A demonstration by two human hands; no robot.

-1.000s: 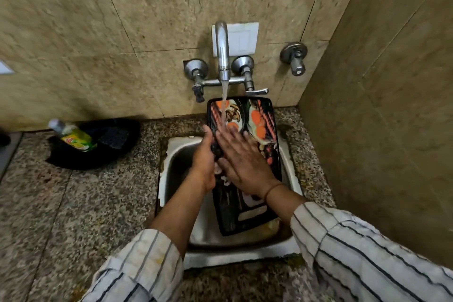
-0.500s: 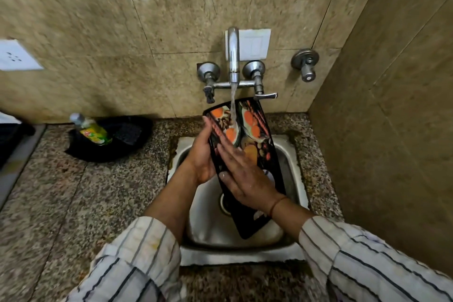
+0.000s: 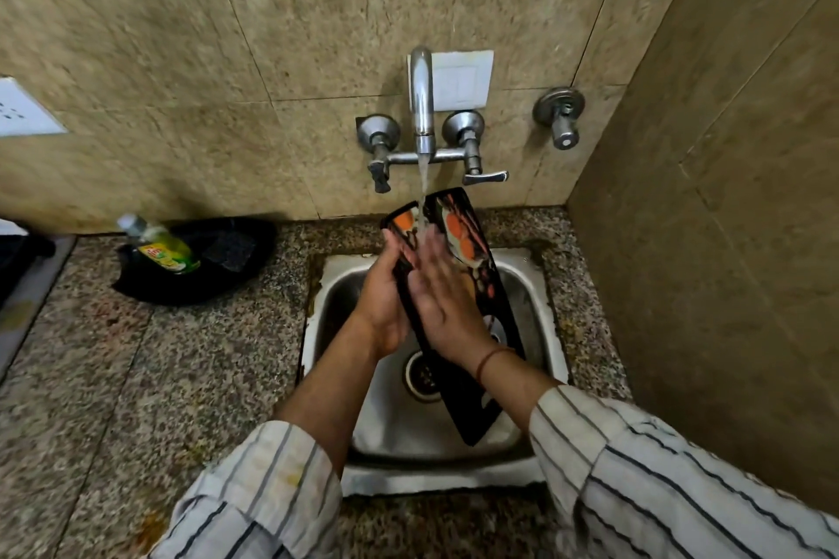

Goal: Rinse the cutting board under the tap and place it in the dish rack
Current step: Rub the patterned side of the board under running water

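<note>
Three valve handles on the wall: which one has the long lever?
The right handle of the mixer tap, just right of the spout. Its flat lever points right; the left mixer handle and far-right separate valve end in stubby knobs.

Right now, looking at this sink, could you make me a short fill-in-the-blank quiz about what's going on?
1. Water from the tap lands on the upper end of the cutting ____.
2. The right hand lies flat on the printed face, while the ____ hand holds the edge of the cutting board.
3. The board's lower end rests inside the steel ____.
4. The green bottle lies in a ____ tray on the counter.

Missing words: board; left; sink; black
</note>
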